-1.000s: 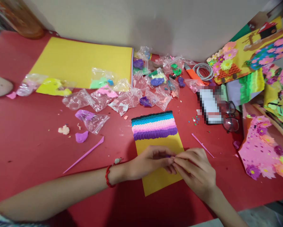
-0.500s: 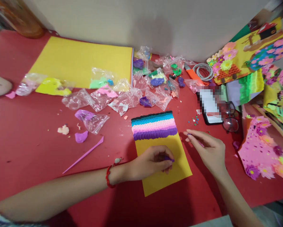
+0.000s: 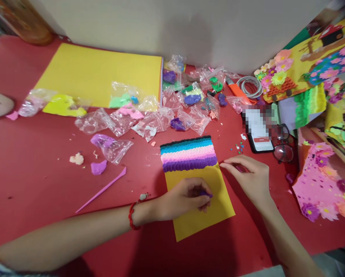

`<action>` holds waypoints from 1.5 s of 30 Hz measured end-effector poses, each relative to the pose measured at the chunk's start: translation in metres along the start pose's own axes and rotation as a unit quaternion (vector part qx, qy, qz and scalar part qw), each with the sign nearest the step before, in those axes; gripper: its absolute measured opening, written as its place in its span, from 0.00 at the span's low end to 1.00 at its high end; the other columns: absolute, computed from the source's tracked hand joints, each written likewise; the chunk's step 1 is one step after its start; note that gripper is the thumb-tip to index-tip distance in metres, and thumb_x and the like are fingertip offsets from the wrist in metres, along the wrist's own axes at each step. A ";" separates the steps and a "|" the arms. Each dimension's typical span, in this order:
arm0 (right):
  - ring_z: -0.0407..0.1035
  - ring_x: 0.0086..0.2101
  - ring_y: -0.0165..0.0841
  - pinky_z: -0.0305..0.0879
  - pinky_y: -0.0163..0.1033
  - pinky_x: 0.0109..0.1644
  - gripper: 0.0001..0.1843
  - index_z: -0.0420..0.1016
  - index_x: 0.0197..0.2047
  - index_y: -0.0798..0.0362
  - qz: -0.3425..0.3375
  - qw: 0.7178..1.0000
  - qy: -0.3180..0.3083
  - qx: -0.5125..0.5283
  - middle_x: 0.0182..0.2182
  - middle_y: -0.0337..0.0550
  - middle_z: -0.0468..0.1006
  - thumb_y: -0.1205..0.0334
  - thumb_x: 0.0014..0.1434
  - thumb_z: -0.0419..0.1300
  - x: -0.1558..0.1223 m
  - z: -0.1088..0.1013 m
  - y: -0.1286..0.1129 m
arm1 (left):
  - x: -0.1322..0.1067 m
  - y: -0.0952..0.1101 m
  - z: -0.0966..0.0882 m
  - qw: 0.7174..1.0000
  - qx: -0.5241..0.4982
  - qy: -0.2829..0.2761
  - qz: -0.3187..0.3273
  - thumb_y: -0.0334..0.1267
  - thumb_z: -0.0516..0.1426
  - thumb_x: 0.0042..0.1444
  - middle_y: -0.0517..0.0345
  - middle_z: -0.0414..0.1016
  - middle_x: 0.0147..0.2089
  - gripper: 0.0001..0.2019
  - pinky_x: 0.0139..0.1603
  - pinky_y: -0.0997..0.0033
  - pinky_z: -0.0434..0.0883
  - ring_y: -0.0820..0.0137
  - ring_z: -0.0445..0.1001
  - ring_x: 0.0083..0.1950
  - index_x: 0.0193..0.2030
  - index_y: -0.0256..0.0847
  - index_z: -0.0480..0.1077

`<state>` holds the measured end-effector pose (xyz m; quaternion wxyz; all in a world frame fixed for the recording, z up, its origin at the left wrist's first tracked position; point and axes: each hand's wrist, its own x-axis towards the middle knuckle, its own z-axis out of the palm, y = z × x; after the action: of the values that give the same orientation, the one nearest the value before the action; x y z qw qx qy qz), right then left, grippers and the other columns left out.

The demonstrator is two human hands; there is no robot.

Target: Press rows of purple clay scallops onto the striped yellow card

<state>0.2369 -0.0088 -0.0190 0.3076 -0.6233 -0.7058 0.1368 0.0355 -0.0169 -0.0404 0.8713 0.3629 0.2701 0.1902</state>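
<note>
A small yellow card (image 3: 199, 215) lies on the red table (image 3: 39, 181). Rows of black, blue, pink and purple clay scallops (image 3: 188, 154) cover its top. My left hand (image 3: 184, 198) rests on the card, fingers curled round a purple lump of clay (image 3: 205, 193). My right hand (image 3: 249, 179) is beside the card's right edge, fingers pinched together next to the purple row. A thin pink stick (image 3: 239, 168) shows under those fingers; whether they grip it I cannot make out.
Several clear bags of coloured clay (image 3: 149, 115) lie behind the card. A big yellow sheet (image 3: 100, 73) lies at the back left. A pink modelling tool (image 3: 101, 190) and clay scraps (image 3: 99, 167) lie left. A phone (image 3: 259, 130), glasses (image 3: 283, 148) and finished clay pictures (image 3: 319, 181) crowd the right.
My hands were pinched together over the card a second ago. The right hand has since moved up and right to the card's edge by the purple row. The left hand stayed put.
</note>
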 end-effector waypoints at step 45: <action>0.71 0.41 0.37 0.56 0.43 0.45 0.26 0.64 0.57 0.52 -0.238 0.948 -0.027 -0.212 0.36 0.44 0.79 0.74 0.54 0.53 -0.024 0.004 0.007 | 0.002 0.000 0.005 0.998 0.060 0.026 -0.002 0.36 0.57 0.52 0.61 0.68 0.27 0.06 0.33 0.73 0.66 0.75 0.68 0.29 0.32 0.37 0.63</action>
<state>0.2410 -0.0299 -0.0327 0.1729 -0.4843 -0.8543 -0.0757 0.0401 -0.0184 -0.0389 0.8410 0.4089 0.3045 0.1811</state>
